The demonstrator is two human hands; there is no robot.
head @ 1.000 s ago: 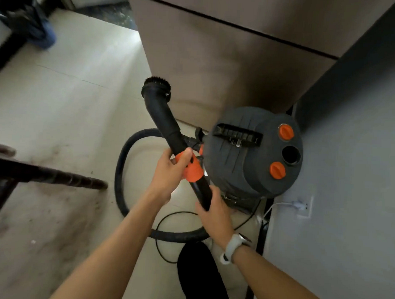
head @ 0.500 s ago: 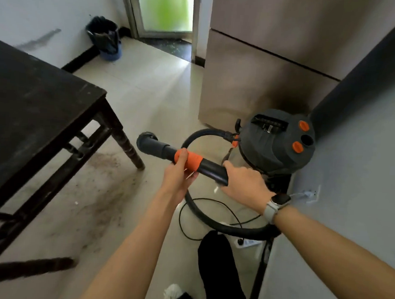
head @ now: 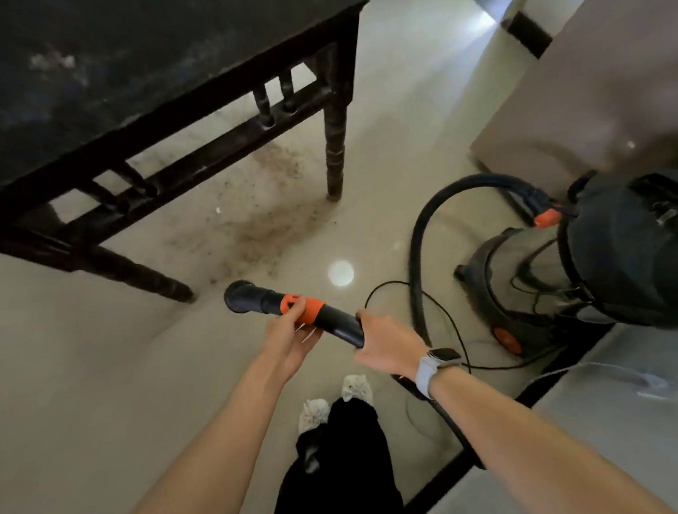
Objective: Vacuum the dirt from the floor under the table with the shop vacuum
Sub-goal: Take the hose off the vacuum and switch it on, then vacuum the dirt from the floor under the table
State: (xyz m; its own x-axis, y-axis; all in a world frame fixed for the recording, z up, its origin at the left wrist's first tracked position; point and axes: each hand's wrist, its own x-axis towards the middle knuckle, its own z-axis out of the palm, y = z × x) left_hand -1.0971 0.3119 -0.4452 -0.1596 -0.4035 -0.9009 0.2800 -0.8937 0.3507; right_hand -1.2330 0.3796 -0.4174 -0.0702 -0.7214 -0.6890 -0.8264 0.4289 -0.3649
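Dirt (head: 254, 215) lies unswept under the table (head: 105, 75) mid-frame, both hands, left (head: 288, 337) and right (head: 388, 345), gripping the nozzle (head: 289, 305) held above the floor, so vacuuming looks unstarted.

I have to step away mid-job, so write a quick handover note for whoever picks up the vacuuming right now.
Left hand: grips the wand at its orange collar.
Right hand: holds the black wand further back, where the hose joins.
Nozzle: held in the air, aimed toward the table, just short of the dirt.
Shop vacuum: stands on the floor to the right, hose attached.
Done: wand picked up and pointed toward the mess.
Left: lower the nozzle and sweep the dirt by the table leg and under the table. Whether the motor is running cannot be told.
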